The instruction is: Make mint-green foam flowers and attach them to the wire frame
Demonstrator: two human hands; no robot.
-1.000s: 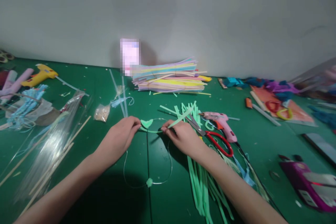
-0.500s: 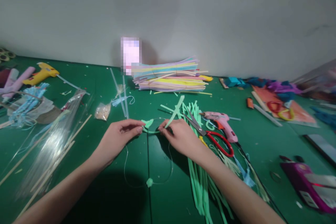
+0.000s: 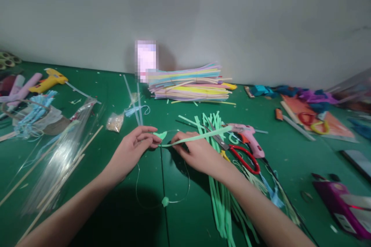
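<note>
My left hand (image 3: 139, 146) pinches a small folded piece of green ribbon (image 3: 161, 135) near the centre. From it a green strip (image 3: 199, 137) runs right, through the fingers of my right hand (image 3: 191, 146), and its free end lies over the scissors. My right fingers are closed on that strip. A thin clear wire loop (image 3: 189, 185) hangs below both hands, with a small green knot (image 3: 165, 201) at its bottom. The red-handled scissors (image 3: 245, 159) rest right of my right hand, on a bundle of green strips (image 3: 222, 208).
A pink glue gun (image 3: 252, 141) lies behind the scissors. Bundled pastel strips (image 3: 188, 85) sit by the wall. At left are a yellow glue gun (image 3: 49, 81), clear sleeves (image 3: 63, 154), wooden sticks and a bead bag (image 3: 115, 122). A magenta device (image 3: 336, 200) stands at right.
The free end of the green strip has swung from pointing up and away to lying toward the right. My right hand has shifted slightly left, and the view has shifted a little.
</note>
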